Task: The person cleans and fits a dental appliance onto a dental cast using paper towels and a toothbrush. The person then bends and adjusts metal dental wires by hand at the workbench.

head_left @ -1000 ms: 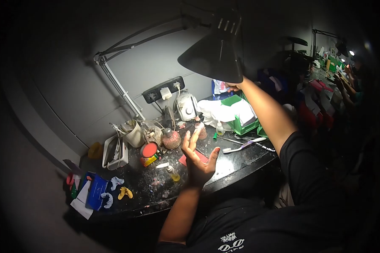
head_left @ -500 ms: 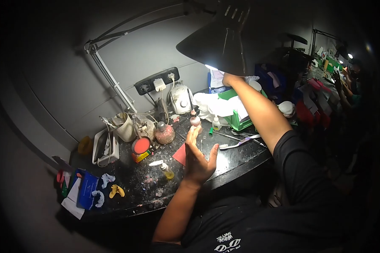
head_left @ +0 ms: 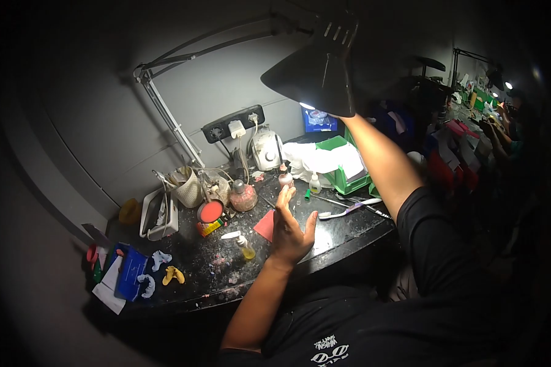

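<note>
Above the near edge of the bench, my left hand [head_left: 292, 233] is held up with its fingers stretched out and thumb apart, holding nothing. Close to its fingertips stands a small bottle of pinkish liquid [head_left: 286, 177], and a pink sheet [head_left: 264, 226] lies beside the hand. My right forearm [head_left: 376, 150] reaches up over the green bin [head_left: 353, 183] to the black lamp shade [head_left: 312, 76]. The shade hides my right hand, so its fingers and anything in them cannot be seen. A blue packet [head_left: 320, 119] leans against the wall near that wrist.
A toothbrush [head_left: 349, 209], a dropper bottle [head_left: 314, 183] and a pump bottle [head_left: 246, 248] are on the dark bench. Leftward are a red-filled pan [head_left: 211, 211], a yellow dental piece [head_left: 173, 275] and a blue box [head_left: 130, 272]. Another person works at the far right.
My right hand has moved up from beside the blue packet to behind the lamp shade. White sheets that covered the packet no longer do. My left hand stays raised; the view has shifted slightly.
</note>
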Available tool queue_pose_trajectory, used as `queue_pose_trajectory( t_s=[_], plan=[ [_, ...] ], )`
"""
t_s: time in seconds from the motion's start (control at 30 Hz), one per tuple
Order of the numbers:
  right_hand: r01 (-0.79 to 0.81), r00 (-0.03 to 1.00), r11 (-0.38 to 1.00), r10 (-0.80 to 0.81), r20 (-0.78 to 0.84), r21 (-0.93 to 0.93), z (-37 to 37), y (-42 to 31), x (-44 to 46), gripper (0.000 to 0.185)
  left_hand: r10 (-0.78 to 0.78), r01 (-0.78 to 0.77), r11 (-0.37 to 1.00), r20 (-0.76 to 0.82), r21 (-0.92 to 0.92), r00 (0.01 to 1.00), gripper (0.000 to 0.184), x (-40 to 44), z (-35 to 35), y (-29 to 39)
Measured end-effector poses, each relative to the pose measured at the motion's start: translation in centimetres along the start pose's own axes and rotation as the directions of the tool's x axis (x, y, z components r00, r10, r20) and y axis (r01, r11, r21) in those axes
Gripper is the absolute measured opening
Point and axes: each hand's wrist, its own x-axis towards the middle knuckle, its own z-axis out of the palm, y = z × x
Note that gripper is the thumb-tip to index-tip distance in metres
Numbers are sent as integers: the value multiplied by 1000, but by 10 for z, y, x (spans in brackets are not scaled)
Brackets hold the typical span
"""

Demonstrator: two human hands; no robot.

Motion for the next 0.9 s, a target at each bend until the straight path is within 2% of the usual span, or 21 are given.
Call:
queue_pose_trajectory(
  t_s=[0.07,0.13,0.17,0.2,0.27,0.3,0.37,0.4,0.47,0.5,0.57,0.63,0.7,0.77,0.83,0.9],
  plan=[
    [-111,987,974,131,92,-199,-45,-27,9,51,4,-4,1000,-8,0,1000,81,3,-2,1],
    [130,992,977,-127,25,-170,-90,-31,5,44,11,-10,1000,-21,24,1000,81,4,-5,2],
    [191,977,894,-132,169,-405,-117,-44,7,38,3,-2,999,-15,38,1000,81,4,-5,1],
    [268,946,754,-87,313,-600,-148,-61,6,34,-10,10,1000,-41,7,999,75,3,-3,-2],
    [216,953,803,-50,299,-556,-215,-93,-27,27,-21,20,1000,-31,-14,999,76,3,-4,3],
    [188,958,793,-17,287,-579,-226,-68,-15,27,-37,36,999,-29,-30,999,77,5,-4,6],
    [387,913,557,-343,221,-735,-252,-11,27,28,-26,25,1000,-19,-16,999,78,8,-6,14],
    [363,923,551,-321,211,-752,-277,-6,15,28,-30,30,1000,-5,-7,1000,79,9,-8,19],
    [197,979,664,-101,175,-721,-329,1,-7,28,-22,22,999,3,-32,1000,81,8,-6,19],
    [175,984,660,-83,160,-731,-350,22,-10,28,-18,18,1000,4,-24,1000,81,9,-6,20],
    [379,902,363,-352,251,-851,-402,66,-25,30,-12,13,999,6,-43,1000,81,10,-6,21],
    [280,958,311,-149,245,-908,-445,73,-70,31,-7,6,1000,-6,-19,1000,80,8,-5,17],
    [202,964,393,-240,112,-897,-479,107,-115,30,-24,24,1000,11,8,1000,79,7,-6,16],
    [228,974,344,-96,207,-911,-495,59,-192,24,-24,24,1000,-7,-6,1000,79,8,-6,16],
    [-47,999,552,40,-29,-833,-497,48,-247,18,25,-25,1000,-4,17,1000,78,8,-5,13],
    [-70,992,643,-35,-120,-763,-502,65,-287,20,12,-12,999,7,33,1000,78,8,-6,17]
  ],
)
